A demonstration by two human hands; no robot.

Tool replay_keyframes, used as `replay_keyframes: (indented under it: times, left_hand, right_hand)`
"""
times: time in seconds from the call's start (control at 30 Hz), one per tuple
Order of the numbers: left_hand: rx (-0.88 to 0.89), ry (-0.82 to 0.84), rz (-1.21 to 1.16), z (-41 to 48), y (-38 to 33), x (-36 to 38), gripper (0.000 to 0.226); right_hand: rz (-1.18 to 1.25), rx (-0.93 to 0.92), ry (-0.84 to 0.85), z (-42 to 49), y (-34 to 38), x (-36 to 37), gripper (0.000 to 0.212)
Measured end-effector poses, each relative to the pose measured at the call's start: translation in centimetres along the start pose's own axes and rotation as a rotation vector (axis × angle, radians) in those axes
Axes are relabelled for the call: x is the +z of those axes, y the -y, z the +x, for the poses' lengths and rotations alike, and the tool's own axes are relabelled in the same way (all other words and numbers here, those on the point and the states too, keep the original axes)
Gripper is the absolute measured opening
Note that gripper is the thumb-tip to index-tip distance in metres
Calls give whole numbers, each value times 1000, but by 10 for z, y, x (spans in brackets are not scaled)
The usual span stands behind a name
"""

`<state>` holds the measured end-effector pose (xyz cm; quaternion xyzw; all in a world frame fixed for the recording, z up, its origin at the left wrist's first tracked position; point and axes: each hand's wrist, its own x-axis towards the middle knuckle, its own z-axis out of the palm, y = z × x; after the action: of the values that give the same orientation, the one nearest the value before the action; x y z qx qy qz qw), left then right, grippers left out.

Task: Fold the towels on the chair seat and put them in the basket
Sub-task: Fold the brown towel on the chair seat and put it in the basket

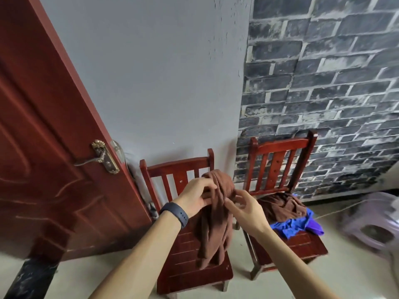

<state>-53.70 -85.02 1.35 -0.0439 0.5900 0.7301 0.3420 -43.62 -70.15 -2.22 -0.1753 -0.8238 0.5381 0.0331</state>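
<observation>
**Brown towel hanging long-ways over the left chair**

So the brown towel [218, 214] is held up in a bunched rope, long axis pretty much vertical. The top is wadded at the hands and the bottom end trails down to the left chair [187, 244] seat. Can't tell if it actually touches the wood.

The left hand [197, 196], dark wristband [176, 214] on it, has its fingers curled round the wad near the top. The right hand [244, 209] pinches a fold with thumb and forefinger, other fingers loosely apart.

The right chair [302, 244] has a second brown towel [282, 207] heaped over a blue towel [295, 226], so most of the blue one is buried. A pale purple stool [371, 223] at far right is badly blurred.
</observation>
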Motion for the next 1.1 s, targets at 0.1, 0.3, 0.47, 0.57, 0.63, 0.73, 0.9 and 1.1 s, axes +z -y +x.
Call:
replay_keyframes:
  times: [0.1,0.3,0.47,0.57,0.63,0.73,0.9,1.1]
  left_hand:
    - [11,44,-144,1,6,1,33]
    - [34,-136,553,-4,18,-5,20]
    - [-51,-110,667,-6,34,-21,45]
    - [14,-160,822,-12,34,-22,29]
    - [6,-154,826,-10,35,-25,24]
    - [-52,-133,818,-11,35,-28,21]
    - [-71,-245,660,-17,23,-46,35]
    - [-51,-301,388,-27,5,-88,28]
  right_hand:
    - [118,-21,-20,2,-2,3,31]
    - [198,-33,74,4,6,9,19]
    - [-73,-55,74,11,3,21,34]
    - [-231,-34,88,13,1,27,37]
    - [-342,-98,80,9,-1,30,32]
    - [-518,-170,40,5,-1,36,32]
    - [-441,-1,-106,21,4,25,34]
    - [-252,107,-72,38,1,17,33]
